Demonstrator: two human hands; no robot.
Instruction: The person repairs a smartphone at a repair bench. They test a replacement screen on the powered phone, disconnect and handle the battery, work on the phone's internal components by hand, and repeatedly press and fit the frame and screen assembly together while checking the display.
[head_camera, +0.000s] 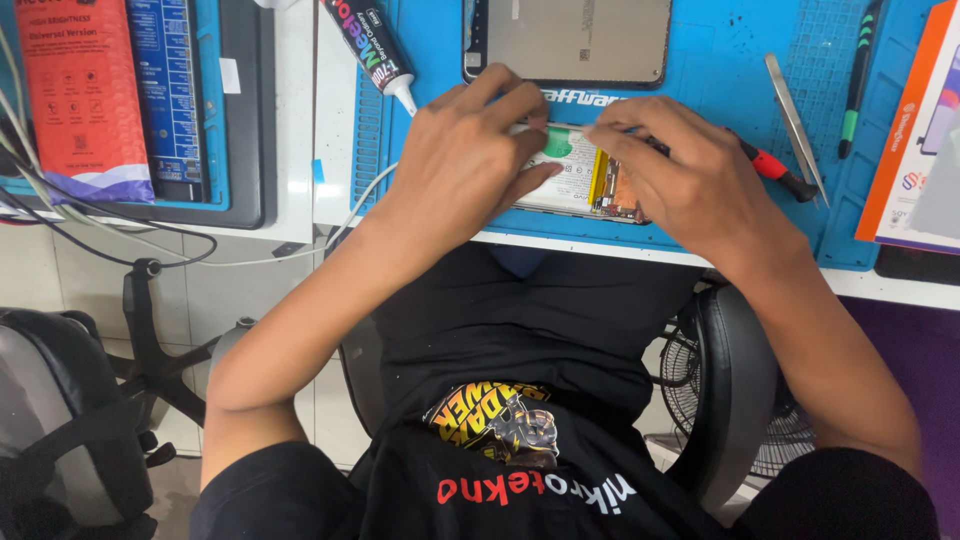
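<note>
An opened phone (580, 186) lies near the front edge of a blue work mat (720, 60), its white battery and inner parts showing. My left hand (465, 165) rests on the phone's left half, with the fingers pressing down on it and holding it. My right hand (690, 175) covers the phone's right end and grips a screwdriver with a red and black handle (775, 170). The tip of the screwdriver is hidden under my fingers. The fingertips of both hands almost meet over the phone.
A grey phone panel (580, 40) lies behind the phone. A glue tube (370, 45) is at the mat's left edge; tweezers (795, 125) and a black-green tool (858, 80) at the right. An orange box (905, 130), a red package (80, 90), a fan (780, 440) and a backpack (60, 420) surround me.
</note>
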